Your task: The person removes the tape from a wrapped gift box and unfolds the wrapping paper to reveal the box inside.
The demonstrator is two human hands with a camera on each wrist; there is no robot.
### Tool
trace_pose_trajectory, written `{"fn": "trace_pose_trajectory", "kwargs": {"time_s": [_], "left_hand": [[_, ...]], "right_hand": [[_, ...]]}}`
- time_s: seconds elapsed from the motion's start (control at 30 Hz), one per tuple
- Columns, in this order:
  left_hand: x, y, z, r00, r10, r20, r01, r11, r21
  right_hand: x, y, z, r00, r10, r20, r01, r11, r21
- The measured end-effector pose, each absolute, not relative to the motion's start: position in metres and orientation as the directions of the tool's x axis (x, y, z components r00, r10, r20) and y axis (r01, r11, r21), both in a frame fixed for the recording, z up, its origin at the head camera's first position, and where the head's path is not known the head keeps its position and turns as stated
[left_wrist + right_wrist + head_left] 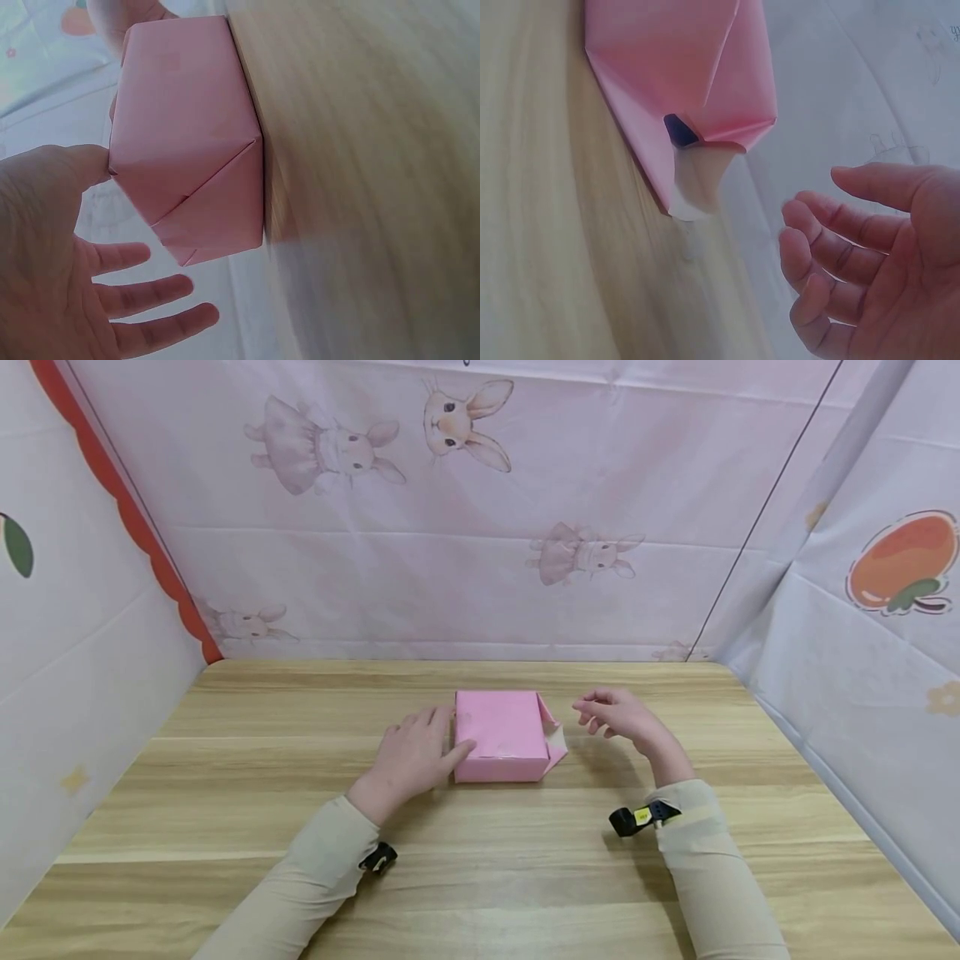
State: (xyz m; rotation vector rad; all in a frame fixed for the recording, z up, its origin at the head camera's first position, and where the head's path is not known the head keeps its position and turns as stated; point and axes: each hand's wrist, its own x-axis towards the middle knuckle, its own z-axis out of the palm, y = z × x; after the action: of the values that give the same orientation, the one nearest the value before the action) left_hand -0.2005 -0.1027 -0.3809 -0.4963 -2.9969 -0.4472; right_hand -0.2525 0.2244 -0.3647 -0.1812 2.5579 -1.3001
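Observation:
A box wrapped in pink paper [498, 727] lies flat on the wooden table. Its left end shows neatly folded paper in the left wrist view, while a loose paper flap [697, 176] with a pale inside sticks out at its right end. A small dark spot shows through a gap by that flap. My left hand [416, 752] rests at the box's left side, thumb on the top edge and the other fingers stretched out beside it. To the right of the flap, apart from it, my right hand [618, 714] hovers with loosely bent fingers, holding nothing.
The wooden table [480, 868] stretches around the box on all sides. A cloth backdrop [450, 585] with rabbit prints rises at the back edge, and printed cloth walls [870, 652] stand at left and right. Each wrist wears a small black camera [626, 820].

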Motion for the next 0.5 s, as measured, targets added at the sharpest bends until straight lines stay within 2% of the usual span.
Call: {"fn": "trace_pose_trajectory", "kwargs": {"time_s": [0.3,0.5], "left_hand": [[-0.203,-0.105,-0.382,-0.930,0.335,0.148,0.365,0.883,0.296],[-0.210,-0.108,-0.384,-0.920,0.375,0.117,0.392,0.859,0.329]], "right_hand": [[-0.250,0.214,-0.365,-0.950,-0.279,-0.144,-0.063,0.621,-0.781],[-0.245,0.201,-0.364,-0.888,-0.431,-0.162,-0.171,0.636,-0.752]]}}
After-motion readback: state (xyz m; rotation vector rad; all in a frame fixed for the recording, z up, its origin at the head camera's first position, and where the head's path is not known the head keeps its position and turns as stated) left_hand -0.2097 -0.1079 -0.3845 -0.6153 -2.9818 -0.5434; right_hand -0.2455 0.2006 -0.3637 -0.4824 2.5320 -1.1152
